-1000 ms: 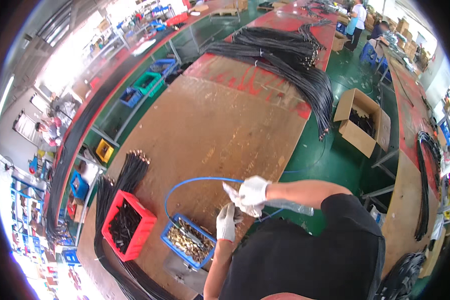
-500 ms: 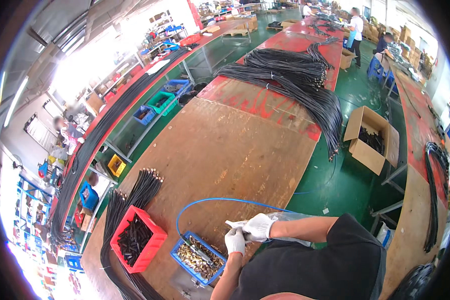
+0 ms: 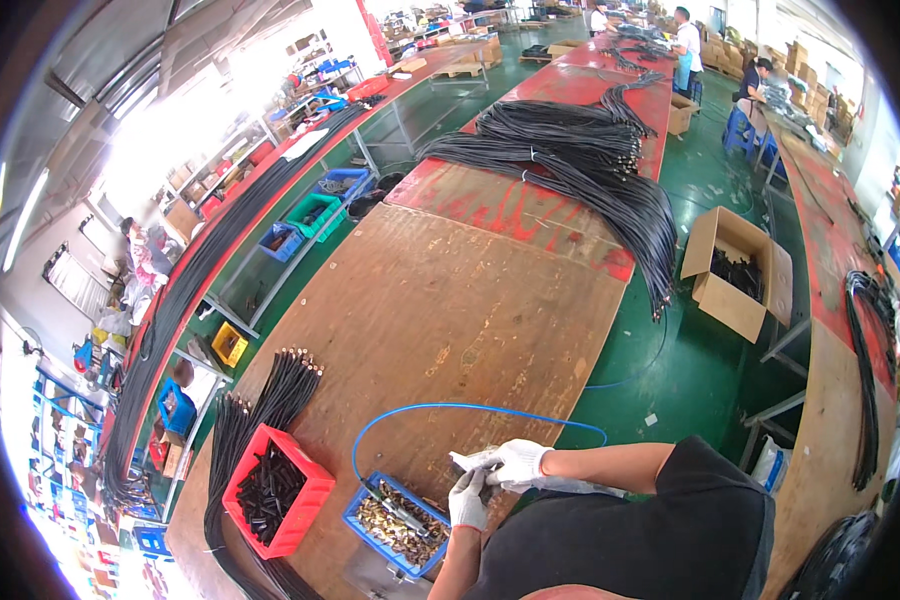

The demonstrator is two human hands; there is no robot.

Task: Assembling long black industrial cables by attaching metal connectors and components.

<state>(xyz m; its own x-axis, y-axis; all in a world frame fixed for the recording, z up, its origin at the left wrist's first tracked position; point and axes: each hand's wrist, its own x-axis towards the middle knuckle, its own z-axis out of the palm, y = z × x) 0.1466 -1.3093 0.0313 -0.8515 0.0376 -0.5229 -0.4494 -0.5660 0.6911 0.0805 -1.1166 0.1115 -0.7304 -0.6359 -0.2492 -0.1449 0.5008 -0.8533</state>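
Clear plastic sheet (image 3: 582, 486) is in the gloved hands, by the near right edge of the brown wooden table (image 3: 420, 310), and runs back under the right arm. The right hand (image 3: 517, 466) pinches it. The left hand (image 3: 468, 502) has bent fingers and touches the right one; I cannot tell if it pinches too. Just left is a blue bin (image 3: 378, 546) of small shiny metal parts (image 3: 418, 547), with a metal tool (image 3: 400, 512) and blue hose (image 3: 440, 406). Farther left, a red bin (image 3: 305, 497) holds short black tubes (image 3: 267, 495), beside long black cables (image 3: 280, 387).
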